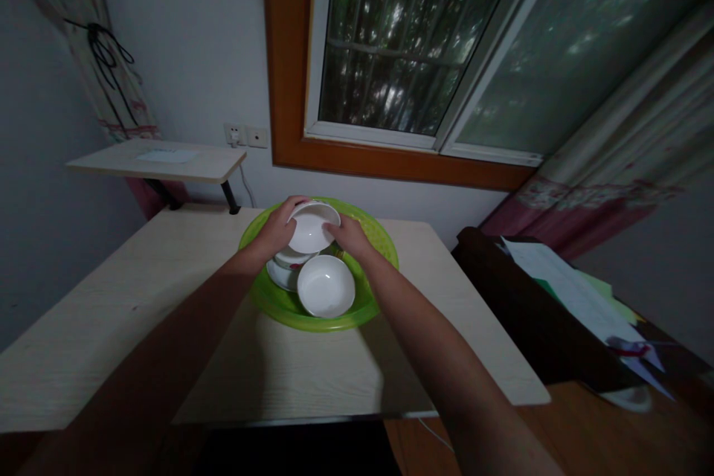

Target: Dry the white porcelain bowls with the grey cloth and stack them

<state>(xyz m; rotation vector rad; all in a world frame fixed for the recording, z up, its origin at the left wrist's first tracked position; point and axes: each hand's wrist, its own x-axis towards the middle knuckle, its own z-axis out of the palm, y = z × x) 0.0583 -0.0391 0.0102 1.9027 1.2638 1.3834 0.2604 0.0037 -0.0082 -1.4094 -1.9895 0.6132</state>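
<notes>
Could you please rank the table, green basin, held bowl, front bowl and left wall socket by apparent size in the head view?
Table
Green basin
Front bowl and held bowl: look alike; nearness to the camera leaves their order unsure
Left wall socket

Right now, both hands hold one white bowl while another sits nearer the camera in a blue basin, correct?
Not quite: the basin is green, as the head view shows. The left hand and right hand do hold one white bowl; another white bowl sits nearer the camera.
</notes>
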